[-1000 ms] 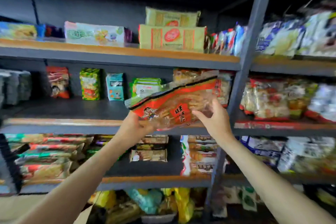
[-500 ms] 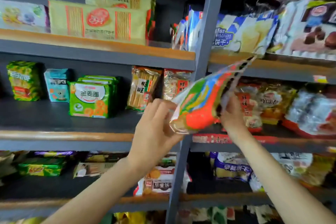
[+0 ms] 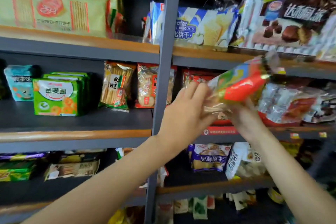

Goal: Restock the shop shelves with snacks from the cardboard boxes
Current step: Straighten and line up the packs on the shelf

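**Two hands, one snack bag at the middle shelf**

One snack bag (image 3: pixel 238 85), clear film printed red, green and blue, is held tilted, its top end raised toward the upper right. The left hand (image 3: pixel 185 114) has its fingers (image 3: pixel 198 89) wrapped over the bag's lower left end; the right hand (image 3: pixel 245 120) supports it from underneath, its fingers mostly hidden behind the film, so their exact curl cannot be made out, though the bag rests in that grasp. The bag is blurred.

Just beyond the fingertips of both hands, the bag hangs in front of the middle shelf (image 3: pixel 298 131) of the right bay, where red-and-clear snack packs (image 3: pixel 291 105) already lie. Past the left hand's knuckles stands the grey upright post (image 3: pixel 163 82). Further left of it, on the same level, stand two rice cracker bags (image 3: pixel 116 85) and a green box (image 3: pixel 56 94). Above the fingers, wafer biscuit packs (image 3: pixel 205 25) sit on the upper shelf.
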Available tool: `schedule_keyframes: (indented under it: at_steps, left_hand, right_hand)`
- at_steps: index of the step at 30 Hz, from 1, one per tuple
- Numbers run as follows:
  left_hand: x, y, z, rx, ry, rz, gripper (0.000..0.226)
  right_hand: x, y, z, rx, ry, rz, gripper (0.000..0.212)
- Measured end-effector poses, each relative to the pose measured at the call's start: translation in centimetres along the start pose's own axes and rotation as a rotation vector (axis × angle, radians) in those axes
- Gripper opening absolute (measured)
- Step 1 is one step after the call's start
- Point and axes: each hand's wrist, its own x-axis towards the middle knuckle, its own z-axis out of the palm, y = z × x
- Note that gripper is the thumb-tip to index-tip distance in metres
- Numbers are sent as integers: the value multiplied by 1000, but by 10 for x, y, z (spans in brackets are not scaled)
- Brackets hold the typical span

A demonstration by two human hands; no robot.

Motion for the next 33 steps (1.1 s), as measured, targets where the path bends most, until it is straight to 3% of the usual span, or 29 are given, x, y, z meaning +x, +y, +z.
schedule_keyframes:
  at_steps: [2,5,8,11,14,16,17,18,21,24,28,31,33]
  left_hand:
    - [-1,-28,15,-38,-76,-200,39]
    - [-1,-54,37,16,-160,-435,49]
    - [9,-64,68,22,-73,-543,41]
    - [15,-65,98,23,81,-476,53]
    - [8,-76,121,220,86,-286,70]
    - [6,-91,130,545,-81,-224,50]
    - [9,-97,131,668,-200,-272,50]
    - [12,-101,135,743,-298,-337,60]
    - [23,-108,148,860,-422,-416,56]
    - [31,-120,156,868,-507,-542,64]
    - [38,-126,147,803,-591,-914,72]
    - [38,-143,151,744,-648,-866,65]
    - [40,-146,157,699,-730,-845,57]
  right_hand:
    - [2,10,-12,-15,-58,21,45]
    - [14,29,-28,-266,-26,66,31]
    - [38,39,-39,-443,32,-29,27]
    - [66,52,-46,-613,119,-188,27]
    - [83,75,-36,-745,94,-239,22]
    - [95,87,-25,-776,51,-250,21]
    - [102,91,-19,-784,36,-254,21]
    - [109,95,-12,-788,32,-239,22]
    - [133,109,14,-744,6,-117,18]
    - [156,127,41,-775,-29,17,24]
    - [170,136,57,-793,-191,42,16]
    - [170,129,57,-643,-233,58,21]
    - [164,119,46,-705,-260,-13,24]
